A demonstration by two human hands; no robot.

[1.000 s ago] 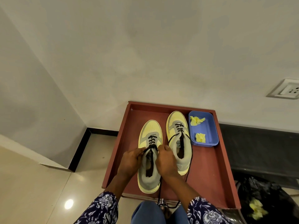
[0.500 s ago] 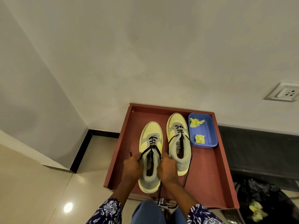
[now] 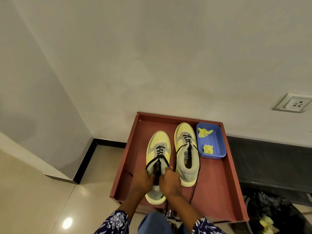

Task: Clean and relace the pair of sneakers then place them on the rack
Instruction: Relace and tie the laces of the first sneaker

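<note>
- Left hand [image 3: 142, 180] curls on the left shoe's [image 3: 157, 159] collar, apparently pinching its lace [image 3: 152, 162].
- Right hand [image 3: 169, 182] grips the lace end at 3 o'clock.
- Right shoe [image 3: 186, 152] sits beside it on the tray [image 3: 219, 191].

2 yellow-grey sneakers [image 3: 168, 152] side by side; black-laced

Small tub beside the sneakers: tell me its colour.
Blue, seen in the head view: the tub holds yellow crumpled wipes.

Blue tub [image 3: 217, 146], wall socket [image 3: 293, 103]
</note>
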